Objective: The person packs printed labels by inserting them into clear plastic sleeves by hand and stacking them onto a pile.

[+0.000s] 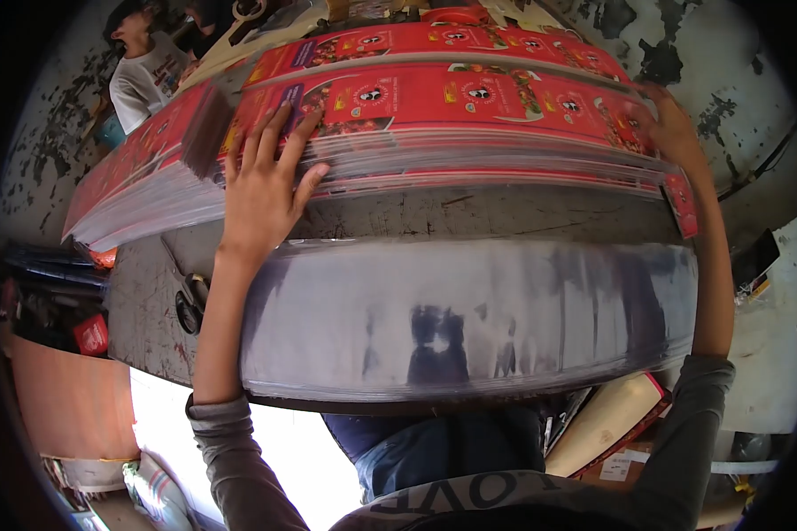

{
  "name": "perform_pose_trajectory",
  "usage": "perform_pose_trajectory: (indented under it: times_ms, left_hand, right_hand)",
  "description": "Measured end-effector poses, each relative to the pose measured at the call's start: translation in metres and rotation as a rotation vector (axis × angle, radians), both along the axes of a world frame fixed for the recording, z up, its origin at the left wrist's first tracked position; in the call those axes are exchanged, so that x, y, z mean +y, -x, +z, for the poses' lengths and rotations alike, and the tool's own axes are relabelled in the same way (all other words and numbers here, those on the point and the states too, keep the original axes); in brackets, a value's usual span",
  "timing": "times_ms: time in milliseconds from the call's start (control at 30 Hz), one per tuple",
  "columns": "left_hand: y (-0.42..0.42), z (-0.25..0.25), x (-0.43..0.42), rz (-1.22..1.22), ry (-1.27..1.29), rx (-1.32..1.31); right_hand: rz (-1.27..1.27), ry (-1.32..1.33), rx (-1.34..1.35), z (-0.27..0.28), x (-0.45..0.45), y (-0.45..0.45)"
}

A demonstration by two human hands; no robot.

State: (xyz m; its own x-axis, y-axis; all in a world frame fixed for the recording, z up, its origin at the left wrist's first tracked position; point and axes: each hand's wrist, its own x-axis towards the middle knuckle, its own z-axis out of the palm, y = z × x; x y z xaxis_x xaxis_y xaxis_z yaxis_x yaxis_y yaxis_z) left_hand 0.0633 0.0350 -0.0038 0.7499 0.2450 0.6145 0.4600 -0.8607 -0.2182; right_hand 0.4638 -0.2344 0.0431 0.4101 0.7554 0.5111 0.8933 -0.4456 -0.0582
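Observation:
My left hand (270, 181) lies with fingers spread on the left part of a stack of red printed sheets (416, 104), which have plastic film layered along their near edge. At the far right end of the same stack is my right hand (669, 128); its fingers are blurred and partly hidden, so their grip does not show clearly. Between my forearms, close to my body, lies a thick stack of clear plastic sheets (540, 310) with reflections on top. A pair of scissors (186, 296) with black handles rests left of my left forearm.
More red sheets (146, 168) are stacked at the left, and another row (452, 37) lies behind. A dark worn tabletop (146, 301) carries these stacks. Another person (146, 71) is at the upper left. Peeling walls (744, 53) stand close on the right. A tape roll (250, 9) sits at the back.

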Motion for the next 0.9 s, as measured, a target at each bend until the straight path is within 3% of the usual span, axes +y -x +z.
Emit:
perform_pose_trajectory:
  times_ms: [67,133,167,300,600,700,767,900]
  left_hand:
    - [-0.001,-0.001,0.000,-0.005,0.001,-0.003]
    - [0.000,0.000,-0.002,0.003,0.002,0.001]
    - [0.001,0.001,-0.002,0.002,-0.006,0.005]
    - [0.001,0.002,-0.001,-0.011,0.028,0.032]
    - [0.003,0.002,0.000,-0.033,0.032,0.034]
    - [0.004,0.003,-0.001,-0.030,0.041,0.037]
    - [0.003,0.004,-0.002,-0.033,0.047,0.029]
    - [0.004,0.003,-0.002,-0.037,0.037,0.038]
  right_hand:
    - [0.068,0.071,0.281,0.014,0.047,0.027]
    - [0.214,0.134,0.145,0.019,0.088,0.029]
    - [0.315,0.115,-0.139,0.008,0.108,0.019]
    - [0.407,0.010,-0.030,-0.011,0.146,0.041]
    - [0.337,0.103,-0.042,0.000,0.146,0.062]
    - [0.299,0.164,-0.137,-0.001,0.144,0.060]
    - [0.374,-0.054,-0.608,-0.004,0.146,0.058]
    - [0.378,-0.173,-0.694,0.009,0.126,0.069]
